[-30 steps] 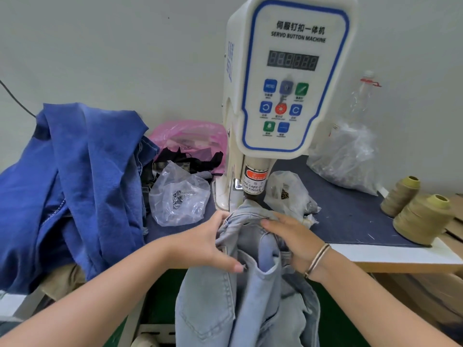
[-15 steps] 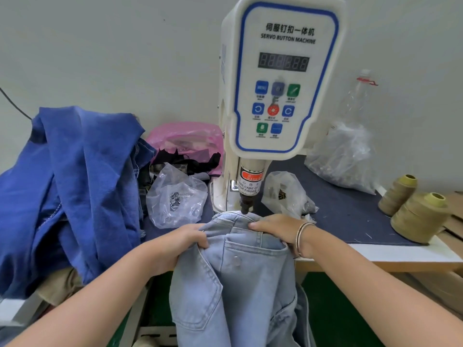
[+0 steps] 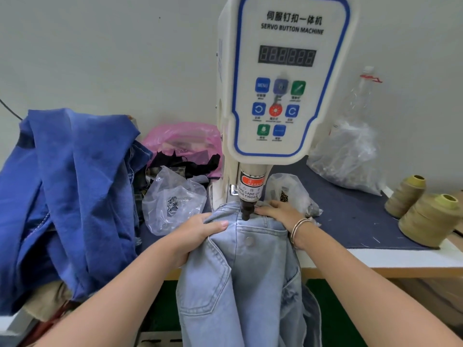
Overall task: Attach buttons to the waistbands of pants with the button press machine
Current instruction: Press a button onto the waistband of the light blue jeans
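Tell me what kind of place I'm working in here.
Likely a garment workshop: a servo button machine stands on the table, light jeans lie under its punch, and thread cones sit nearby.

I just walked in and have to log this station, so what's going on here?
A person is feeding light blue jeans into the servo button machine. The left hand grips the waistband on one side while the right hand presses it flat on the other. The waistband sits right under the black punch. Darker blue garments lie piled to the left.
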A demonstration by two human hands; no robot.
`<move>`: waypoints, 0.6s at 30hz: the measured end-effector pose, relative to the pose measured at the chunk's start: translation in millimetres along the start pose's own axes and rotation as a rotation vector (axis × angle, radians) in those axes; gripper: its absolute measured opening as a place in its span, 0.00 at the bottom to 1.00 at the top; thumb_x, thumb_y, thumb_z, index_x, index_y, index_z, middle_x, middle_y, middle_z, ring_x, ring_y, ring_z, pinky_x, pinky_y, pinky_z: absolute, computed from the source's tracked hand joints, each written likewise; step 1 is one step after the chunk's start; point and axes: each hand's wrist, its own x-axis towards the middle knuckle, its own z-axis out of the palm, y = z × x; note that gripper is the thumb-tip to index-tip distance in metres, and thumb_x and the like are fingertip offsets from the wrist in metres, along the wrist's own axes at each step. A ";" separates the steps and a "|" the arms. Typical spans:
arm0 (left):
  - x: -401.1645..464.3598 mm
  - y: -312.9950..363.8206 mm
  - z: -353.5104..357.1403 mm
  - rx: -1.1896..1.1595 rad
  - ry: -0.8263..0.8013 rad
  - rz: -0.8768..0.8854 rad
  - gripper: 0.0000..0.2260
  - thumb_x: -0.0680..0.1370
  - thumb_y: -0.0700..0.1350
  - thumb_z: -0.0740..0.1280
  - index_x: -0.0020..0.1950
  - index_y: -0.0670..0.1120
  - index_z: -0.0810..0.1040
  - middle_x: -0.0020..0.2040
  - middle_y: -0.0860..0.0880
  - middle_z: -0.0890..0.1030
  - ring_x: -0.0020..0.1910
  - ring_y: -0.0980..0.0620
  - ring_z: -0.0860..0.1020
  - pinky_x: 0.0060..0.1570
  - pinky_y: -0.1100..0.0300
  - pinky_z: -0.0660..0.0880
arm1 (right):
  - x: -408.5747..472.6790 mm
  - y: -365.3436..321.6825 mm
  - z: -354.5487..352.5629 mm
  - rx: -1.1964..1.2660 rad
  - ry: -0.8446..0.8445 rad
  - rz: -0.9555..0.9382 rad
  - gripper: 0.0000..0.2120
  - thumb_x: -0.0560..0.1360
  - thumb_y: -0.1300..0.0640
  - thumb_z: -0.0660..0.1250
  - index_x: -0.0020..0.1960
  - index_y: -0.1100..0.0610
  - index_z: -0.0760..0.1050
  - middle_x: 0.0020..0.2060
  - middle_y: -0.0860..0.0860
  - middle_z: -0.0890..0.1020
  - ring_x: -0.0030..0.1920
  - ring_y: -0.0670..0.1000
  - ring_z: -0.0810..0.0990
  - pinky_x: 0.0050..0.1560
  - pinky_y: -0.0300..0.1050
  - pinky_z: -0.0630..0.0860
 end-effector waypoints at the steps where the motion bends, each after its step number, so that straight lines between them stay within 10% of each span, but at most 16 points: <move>1: 1.5 -1.0 1.1 -0.032 -0.001 -0.001 0.15 0.75 0.48 0.71 0.61 0.47 0.79 0.54 0.45 0.84 0.55 0.46 0.82 0.58 0.52 0.76 | 0.5 0.8 -1.6 0.050 -0.046 0.002 0.08 0.70 0.52 0.73 0.47 0.53 0.80 0.47 0.54 0.85 0.47 0.50 0.82 0.45 0.38 0.77; 7: 8.4 -4.4 4.2 -0.181 0.011 -0.012 0.12 0.78 0.46 0.68 0.60 0.46 0.80 0.54 0.42 0.84 0.54 0.43 0.82 0.58 0.50 0.77 | -7.5 14.6 -25.1 -0.010 -0.356 -0.207 0.44 0.60 0.53 0.76 0.72 0.47 0.61 0.67 0.46 0.69 0.64 0.45 0.74 0.61 0.42 0.73; 18: 2.9 -3.8 3.5 -0.204 -0.085 -0.014 0.13 0.72 0.51 0.73 0.55 0.49 0.83 0.56 0.42 0.83 0.55 0.43 0.82 0.48 0.55 0.80 | -3.5 30.1 -27.2 0.223 -0.358 -0.224 0.37 0.64 0.66 0.71 0.70 0.49 0.64 0.64 0.54 0.76 0.62 0.53 0.77 0.60 0.45 0.75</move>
